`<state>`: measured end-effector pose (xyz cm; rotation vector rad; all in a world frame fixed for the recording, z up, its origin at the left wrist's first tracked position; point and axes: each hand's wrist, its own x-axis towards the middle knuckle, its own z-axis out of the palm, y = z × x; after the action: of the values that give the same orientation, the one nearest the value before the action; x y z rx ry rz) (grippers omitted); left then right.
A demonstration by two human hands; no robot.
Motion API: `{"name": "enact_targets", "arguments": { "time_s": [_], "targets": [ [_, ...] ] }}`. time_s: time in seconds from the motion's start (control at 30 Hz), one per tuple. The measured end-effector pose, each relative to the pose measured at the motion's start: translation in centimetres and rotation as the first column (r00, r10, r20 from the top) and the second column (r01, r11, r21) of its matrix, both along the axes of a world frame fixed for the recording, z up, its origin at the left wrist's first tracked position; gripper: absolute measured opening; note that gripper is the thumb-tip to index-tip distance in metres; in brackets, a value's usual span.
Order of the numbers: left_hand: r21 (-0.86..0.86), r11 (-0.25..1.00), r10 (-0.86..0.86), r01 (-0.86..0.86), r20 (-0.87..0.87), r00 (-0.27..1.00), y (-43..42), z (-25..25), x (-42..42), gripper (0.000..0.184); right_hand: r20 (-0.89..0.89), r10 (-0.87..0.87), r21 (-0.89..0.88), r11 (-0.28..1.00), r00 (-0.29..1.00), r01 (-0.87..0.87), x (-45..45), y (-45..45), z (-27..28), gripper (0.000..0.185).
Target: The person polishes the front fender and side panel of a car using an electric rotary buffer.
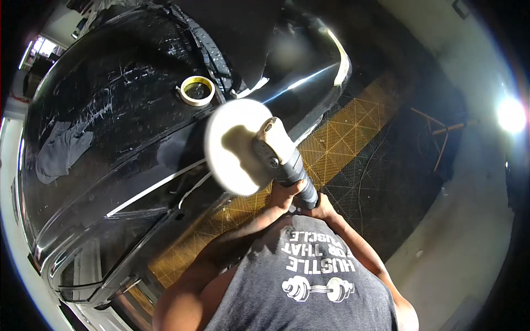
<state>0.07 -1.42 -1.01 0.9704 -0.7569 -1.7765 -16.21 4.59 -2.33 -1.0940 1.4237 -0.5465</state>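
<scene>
A polisher (280, 157) with a large white round pad (234, 146) is held in front of my chest. The pad looks blurred, and its face is against or just over the black car body panel (160, 149); contact is hidden. My left hand (287, 194) is wrapped round the polisher's body, nearer the head. Further back, my right hand (320, 208) grips the rear handle end, partly hidden by the tool. A roll of masking tape (196, 91) lies on the panel beyond the pad. White tape strips (154, 187) run along the panel's edges.
A crumpled grey cloth (65, 150) rests on the panel at the left. Yellow tape (342, 58) marks a far edge. Black and yellow floor tiles (345, 132) lie below. A bright lamp (512, 115) and an orange-legged stand (440, 132) are at the right.
</scene>
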Motion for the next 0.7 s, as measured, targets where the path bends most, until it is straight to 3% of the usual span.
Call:
{"name": "enact_targets", "arguments": {
  "time_s": [0.03,0.33,0.47,0.5,0.53,0.6,0.7],
  "targets": [
    [-0.01,1.0,-0.008,0.008,0.021,1.0,-0.2,-2.2,-0.3,0.046,0.005,-0.013,0.002,1.0,1.0,0.013,-0.3,0.2,-0.9,0.047],
    [0.089,0.984,-0.157,0.154,0.023,0.987,-2.4,-3.4,-3.2,0.04,-0.042,-0.104,0.003,0.995,0.994,0.104,-2.2,0.8,-5.8,0.038],
    [0.067,0.988,-0.139,0.136,0.033,0.99,-4.2,-5.2,-5.3,0.036,0.083,-0.183,0.036,0.983,0.98,0.181,-3.3,0.2,-8.6,0.028],
    [0.135,0.967,-0.224,0.217,0.043,0.974,-4.9,-4.5,-5.4,0.037,0.137,-0.251,0.034,0.968,0.958,0.249,-2.8,-0.6,-5.5,0.022],
    [0.045,0.982,-0.183,0.182,0.021,0.983,-5.5,-3.3,-5.9,0.039,0.028,-0.248,-0.017,0.969,0.968,0.248,-3.0,-0.8,-7.1,0.019],
    [0.126,0.957,-0.267,0.26,0.046,0.963,-6.8,-4.6,-6.5,0.04,0.033,-0.26,0.094,0.962,0.965,0.256,-3.4,-1.7,-7.2,0.032],
    [0.138,0.953,-0.279,0.27,0.048,0.959,-7.2,-3.7,-6.1,0.043,0.075,-0.269,0.086,0.961,0.96,0.263,-2.8,-2.1,-6.7,0.027]
  ]
}}
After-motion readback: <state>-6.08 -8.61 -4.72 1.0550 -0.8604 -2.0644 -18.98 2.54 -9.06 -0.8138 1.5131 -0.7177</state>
